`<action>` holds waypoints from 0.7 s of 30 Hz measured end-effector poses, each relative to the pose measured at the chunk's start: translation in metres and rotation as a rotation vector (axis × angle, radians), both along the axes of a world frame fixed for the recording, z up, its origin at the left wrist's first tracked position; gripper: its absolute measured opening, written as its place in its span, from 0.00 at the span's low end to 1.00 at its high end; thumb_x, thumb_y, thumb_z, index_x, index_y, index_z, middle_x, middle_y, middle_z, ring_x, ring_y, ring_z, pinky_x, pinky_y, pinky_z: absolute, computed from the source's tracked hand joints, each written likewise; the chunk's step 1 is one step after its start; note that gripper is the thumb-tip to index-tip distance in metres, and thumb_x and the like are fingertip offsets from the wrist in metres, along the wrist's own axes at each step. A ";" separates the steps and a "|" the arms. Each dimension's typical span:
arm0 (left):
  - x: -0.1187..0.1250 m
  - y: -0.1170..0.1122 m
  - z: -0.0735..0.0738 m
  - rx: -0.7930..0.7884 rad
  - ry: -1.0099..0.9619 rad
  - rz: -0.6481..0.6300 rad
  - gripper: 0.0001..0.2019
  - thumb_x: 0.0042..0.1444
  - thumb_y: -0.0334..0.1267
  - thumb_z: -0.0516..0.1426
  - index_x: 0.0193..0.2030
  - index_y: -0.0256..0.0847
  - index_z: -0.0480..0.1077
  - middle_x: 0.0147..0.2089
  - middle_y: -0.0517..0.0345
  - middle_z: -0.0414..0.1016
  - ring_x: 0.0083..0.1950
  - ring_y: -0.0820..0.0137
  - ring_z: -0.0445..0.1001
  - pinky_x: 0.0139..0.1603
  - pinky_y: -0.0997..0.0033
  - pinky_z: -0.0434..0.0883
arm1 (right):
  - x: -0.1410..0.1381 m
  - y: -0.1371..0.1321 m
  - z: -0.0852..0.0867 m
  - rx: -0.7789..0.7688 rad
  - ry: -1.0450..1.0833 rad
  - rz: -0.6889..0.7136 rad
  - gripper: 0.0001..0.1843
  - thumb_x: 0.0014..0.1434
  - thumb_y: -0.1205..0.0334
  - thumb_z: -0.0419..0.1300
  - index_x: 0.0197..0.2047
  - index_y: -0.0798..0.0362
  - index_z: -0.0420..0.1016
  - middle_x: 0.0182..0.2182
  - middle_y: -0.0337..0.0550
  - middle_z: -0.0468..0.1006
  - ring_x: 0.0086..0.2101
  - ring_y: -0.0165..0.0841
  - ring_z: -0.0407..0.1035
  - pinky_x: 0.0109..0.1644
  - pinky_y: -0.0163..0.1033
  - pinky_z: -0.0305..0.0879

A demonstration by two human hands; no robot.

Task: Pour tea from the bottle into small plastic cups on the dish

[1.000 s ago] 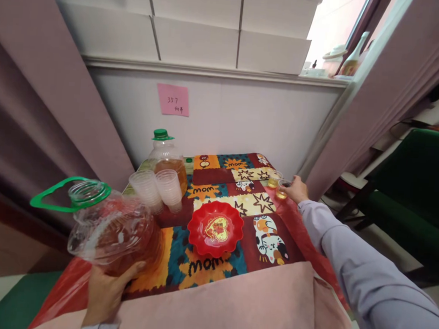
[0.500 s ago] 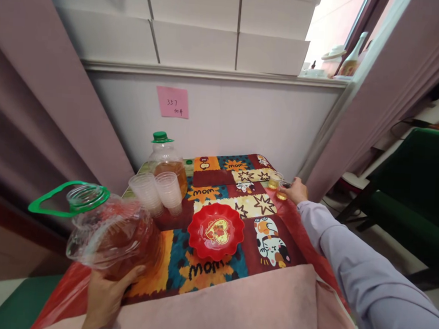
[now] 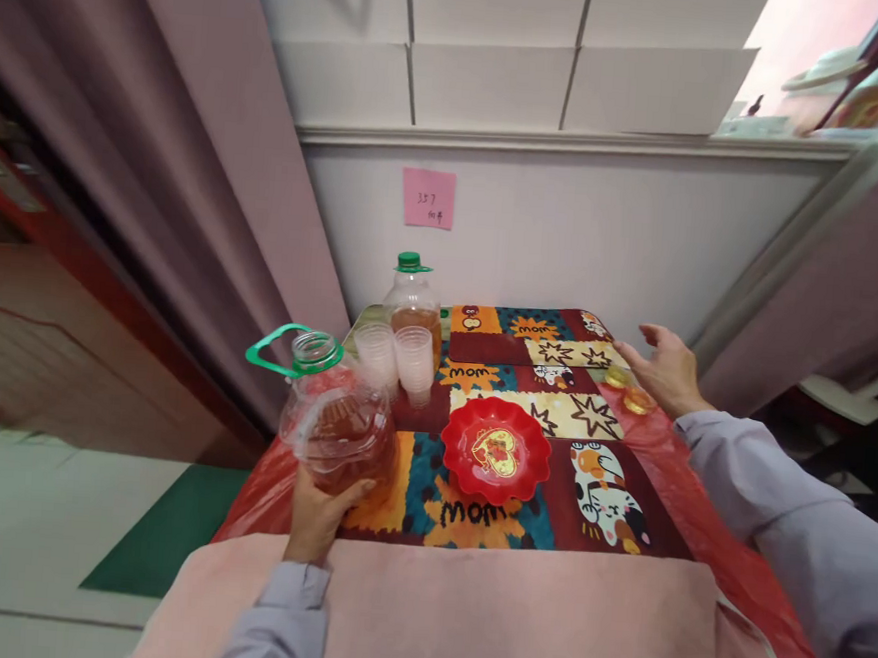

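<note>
I log right hand [image 3: 670, 373] spread, empty, two cups [image 3: 636, 401] just nearside of its fingers; left hand [image 3: 317, 517] grasps jug [image 3: 342, 437].

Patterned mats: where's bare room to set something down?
Right of the scalloped red plastic bowl, nearer than two small cups of yellow liquid; also behind the bowl, toward the white wall. Crowded: the left, where the left hand holds a clear plastic jug near stacked translucent cups and a green-capped jug.
</note>
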State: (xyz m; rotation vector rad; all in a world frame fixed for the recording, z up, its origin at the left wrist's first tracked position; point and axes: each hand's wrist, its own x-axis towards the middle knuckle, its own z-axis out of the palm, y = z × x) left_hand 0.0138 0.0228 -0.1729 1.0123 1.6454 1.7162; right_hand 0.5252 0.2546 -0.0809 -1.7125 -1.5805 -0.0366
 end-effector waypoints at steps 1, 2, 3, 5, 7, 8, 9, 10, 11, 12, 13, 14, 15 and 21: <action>0.000 0.000 -0.001 0.012 -0.015 -0.008 0.46 0.32 0.47 0.80 0.59 0.38 0.70 0.57 0.43 0.83 0.57 0.51 0.83 0.64 0.43 0.77 | -0.019 -0.002 0.012 0.031 0.012 0.085 0.31 0.61 0.45 0.68 0.59 0.59 0.80 0.53 0.63 0.84 0.50 0.52 0.80 0.59 0.55 0.73; 0.000 0.000 -0.002 0.027 -0.023 -0.014 0.47 0.32 0.47 0.80 0.60 0.39 0.69 0.58 0.43 0.82 0.58 0.50 0.82 0.65 0.43 0.76 | -0.040 -0.006 0.023 0.055 0.025 0.179 0.26 0.62 0.45 0.67 0.55 0.56 0.82 0.49 0.58 0.86 0.46 0.48 0.81 0.56 0.53 0.75; 0.000 -0.001 -0.002 0.043 -0.024 -0.020 0.47 0.32 0.46 0.80 0.61 0.40 0.69 0.59 0.43 0.82 0.60 0.50 0.82 0.66 0.43 0.76 | -0.063 -0.011 0.033 0.081 0.036 0.268 0.22 0.63 0.45 0.66 0.51 0.53 0.84 0.46 0.54 0.87 0.42 0.45 0.81 0.52 0.50 0.75; 0.001 -0.001 -0.002 0.068 -0.029 -0.034 0.49 0.32 0.45 0.80 0.63 0.41 0.68 0.61 0.43 0.81 0.63 0.48 0.80 0.68 0.42 0.74 | -0.111 -0.023 0.051 0.122 0.032 0.437 0.15 0.66 0.48 0.64 0.45 0.49 0.86 0.41 0.48 0.88 0.38 0.40 0.80 0.47 0.44 0.75; 0.000 -0.001 -0.004 0.085 -0.051 -0.061 0.50 0.33 0.45 0.80 0.65 0.42 0.67 0.63 0.43 0.80 0.65 0.47 0.79 0.70 0.41 0.73 | -0.159 -0.035 0.063 0.136 -0.004 0.583 0.11 0.67 0.53 0.64 0.41 0.48 0.86 0.38 0.45 0.88 0.37 0.38 0.80 0.46 0.42 0.73; 0.000 -0.001 -0.005 0.091 -0.063 -0.075 0.51 0.34 0.45 0.80 0.66 0.42 0.67 0.64 0.42 0.79 0.66 0.46 0.78 0.70 0.41 0.73 | -0.181 -0.040 0.067 0.126 -0.043 0.651 0.09 0.67 0.55 0.65 0.41 0.47 0.86 0.39 0.44 0.88 0.38 0.37 0.80 0.46 0.41 0.73; 0.000 0.000 -0.007 0.097 -0.070 -0.085 0.52 0.34 0.45 0.80 0.67 0.43 0.66 0.65 0.42 0.78 0.67 0.46 0.77 0.71 0.41 0.73 | -0.203 -0.044 0.070 0.113 -0.088 0.706 0.08 0.67 0.57 0.65 0.42 0.47 0.86 0.39 0.43 0.87 0.39 0.37 0.80 0.47 0.40 0.72; -0.001 0.000 -0.009 0.103 -0.073 -0.089 0.53 0.35 0.45 0.80 0.68 0.43 0.65 0.65 0.42 0.78 0.67 0.46 0.77 0.71 0.41 0.72 | -0.222 -0.047 0.072 0.098 -0.140 0.747 0.07 0.68 0.59 0.65 0.43 0.47 0.86 0.40 0.43 0.87 0.40 0.36 0.80 0.48 0.40 0.72; -0.002 0.000 -0.011 0.110 -0.070 -0.091 0.54 0.34 0.45 0.80 0.69 0.43 0.65 0.66 0.42 0.77 0.68 0.46 0.77 0.71 0.41 0.72 | -0.240 -0.049 0.072 0.079 -0.194 0.772 0.07 0.69 0.60 0.65 0.45 0.47 0.86 0.43 0.44 0.86 0.41 0.36 0.80 0.49 0.40 0.72; -0.002 0.000 -0.013 0.114 -0.066 -0.092 0.54 0.34 0.45 0.80 0.69 0.43 0.64 0.66 0.42 0.77 0.68 0.46 0.76 0.71 0.41 0.72 | -0.255 -0.050 0.072 0.054 -0.251 0.785 0.08 0.69 0.60 0.65 0.48 0.47 0.86 0.46 0.45 0.86 0.43 0.37 0.80 0.50 0.40 0.72; -0.003 0.000 -0.014 0.115 -0.062 -0.093 0.55 0.34 0.45 0.80 0.69 0.43 0.64 0.66 0.41 0.77 0.68 0.45 0.76 0.71 0.41 0.72 | -0.269 -0.051 0.072 0.019 -0.310 0.783 0.10 0.69 0.60 0.65 0.51 0.48 0.86 0.50 0.46 0.84 0.46 0.38 0.80 0.51 0.40 0.72; -0.003 0.000 -0.015 0.116 -0.063 -0.096 0.55 0.34 0.45 0.80 0.70 0.43 0.64 0.66 0.41 0.77 0.69 0.45 0.76 0.71 0.41 0.72 | -0.280 -0.051 0.071 -0.021 -0.365 0.771 0.12 0.70 0.60 0.65 0.54 0.48 0.85 0.54 0.48 0.83 0.48 0.38 0.79 0.53 0.41 0.72; -0.003 0.000 -0.015 0.117 -0.066 -0.100 0.55 0.34 0.44 0.80 0.70 0.43 0.63 0.66 0.41 0.78 0.69 0.45 0.76 0.70 0.41 0.72 | -0.290 -0.051 0.070 -0.061 -0.413 0.756 0.14 0.70 0.59 0.65 0.57 0.48 0.84 0.56 0.49 0.81 0.49 0.39 0.79 0.53 0.41 0.72; 0.000 -0.002 -0.007 0.179 -0.066 -0.182 0.58 0.38 0.43 0.79 0.76 0.50 0.59 0.71 0.43 0.73 0.72 0.44 0.72 0.73 0.42 0.71 | -0.316 -0.050 0.063 -0.155 -0.510 0.720 0.14 0.71 0.62 0.62 0.56 0.51 0.84 0.55 0.52 0.81 0.48 0.43 0.80 0.49 0.42 0.71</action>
